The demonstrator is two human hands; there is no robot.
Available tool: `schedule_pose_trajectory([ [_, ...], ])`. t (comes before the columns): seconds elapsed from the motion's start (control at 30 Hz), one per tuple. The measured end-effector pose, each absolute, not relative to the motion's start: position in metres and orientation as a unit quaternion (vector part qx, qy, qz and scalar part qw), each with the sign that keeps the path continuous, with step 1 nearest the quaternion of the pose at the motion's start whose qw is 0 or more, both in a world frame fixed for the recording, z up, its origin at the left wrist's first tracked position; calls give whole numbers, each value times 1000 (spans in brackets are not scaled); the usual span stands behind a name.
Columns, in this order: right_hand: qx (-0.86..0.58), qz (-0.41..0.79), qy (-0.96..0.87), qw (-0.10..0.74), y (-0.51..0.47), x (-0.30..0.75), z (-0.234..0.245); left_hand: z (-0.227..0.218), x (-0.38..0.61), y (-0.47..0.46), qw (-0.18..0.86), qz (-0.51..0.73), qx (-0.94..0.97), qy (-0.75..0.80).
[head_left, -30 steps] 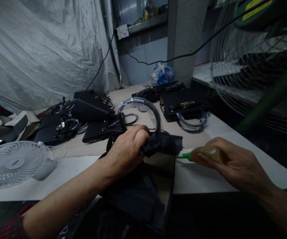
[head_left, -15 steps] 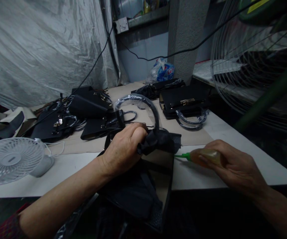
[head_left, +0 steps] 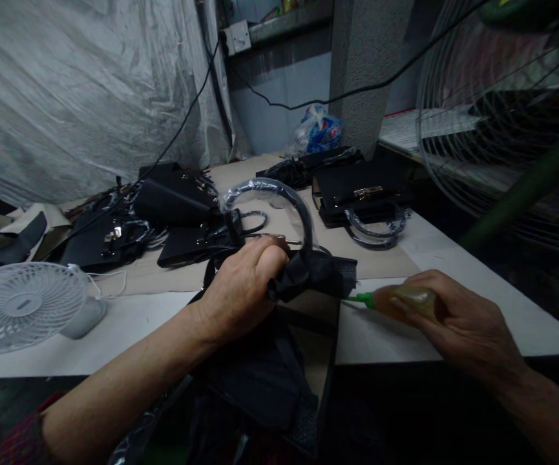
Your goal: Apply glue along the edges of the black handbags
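My left hand (head_left: 245, 284) is closed on the upper edge of a black handbag (head_left: 264, 374), whose dark lining bunches up beside the fingers. Above the hand arches the bag's handle (head_left: 284, 190), wrapped in clear plastic. In my right hand (head_left: 463, 316) lies a squeeze bottle (head_left: 408, 303) of amber liquid, gripped with the fingers around it. Its thin green nozzle points left, and the tip meets or nearly meets the bag's right edge. The bag's lower part drops below the table edge into shadow.
Several black handbags lie on the table, among them one at the right (head_left: 361, 190) and one at the left (head_left: 192, 242). A small white fan (head_left: 27, 307) stands at the left. A large wire-cage fan (head_left: 502, 148) fills the right side. A cable (head_left: 327, 102) hangs across the back.
The view has shifted slightly. The bottle's nozzle tip is a little higher along the bag's right edge. Both hands keep their hold.
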State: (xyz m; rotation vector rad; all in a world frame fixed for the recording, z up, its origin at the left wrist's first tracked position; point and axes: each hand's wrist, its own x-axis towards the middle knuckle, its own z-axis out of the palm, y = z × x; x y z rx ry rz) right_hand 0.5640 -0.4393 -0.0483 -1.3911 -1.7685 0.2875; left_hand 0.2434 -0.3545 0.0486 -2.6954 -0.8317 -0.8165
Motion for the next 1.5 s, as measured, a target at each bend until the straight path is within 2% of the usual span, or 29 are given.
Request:
schedule_pose_trajectory([
  [0.13, -556, 171, -702, 411, -439, 562, -49, 48, 242, -356, 110, -283, -915, -265],
  [0.3, -590, 89, -674, 435, -436, 560, -49, 48, 242, -357, 116, -289, -913, -263],
  [0.47, -579, 114, -697, 408, -441, 564, -50, 46, 242, -358, 110, -282, -913, -272],
  [0.57, -598, 77, -681, 416, -444, 566, -48, 46, 241, -361, 115, -279, -913, -276],
  [0.97, -558, 100, -711, 415, -473, 547, -34, 47, 239, -367, 126, -290, -914, -256],
  [1.3, -555, 77, -718, 413, -481, 544, -52, 48, 240, -376, 105, -291, -918, -247],
  [1.43, -581, 32, -692, 427, -483, 547, -56, 48, 239, -378, 110, -300, -913, -253],
  [1.5, -579, 49, -697, 420, -483, 546, -56, 48, 238, -379, 111, -299, -913, -254],
])
